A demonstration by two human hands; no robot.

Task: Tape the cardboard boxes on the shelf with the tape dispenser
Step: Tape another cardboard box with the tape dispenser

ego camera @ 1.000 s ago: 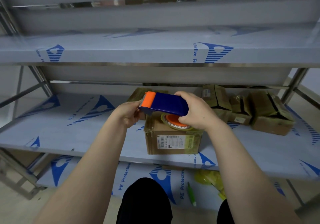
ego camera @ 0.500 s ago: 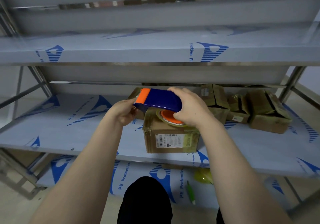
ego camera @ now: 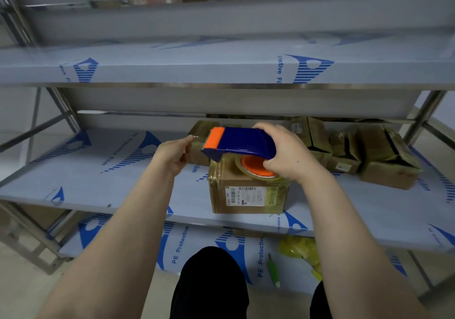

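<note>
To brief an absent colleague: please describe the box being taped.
On the middle shelf, look near the front, under the blue tape dispenser. The cardboard box stands alone, with a wide white label; the other boxes sit at the back.

Light dim, cool, even; source not seen. Deep shade held behind cardboard box, under upper shelf board. Small glints caught on tape wrap at box's top left corner. Label on box front smeared, unreadable. Shelf uprights far from box bowed by wide lens. Piled boxes right of box rendered soft.
</note>
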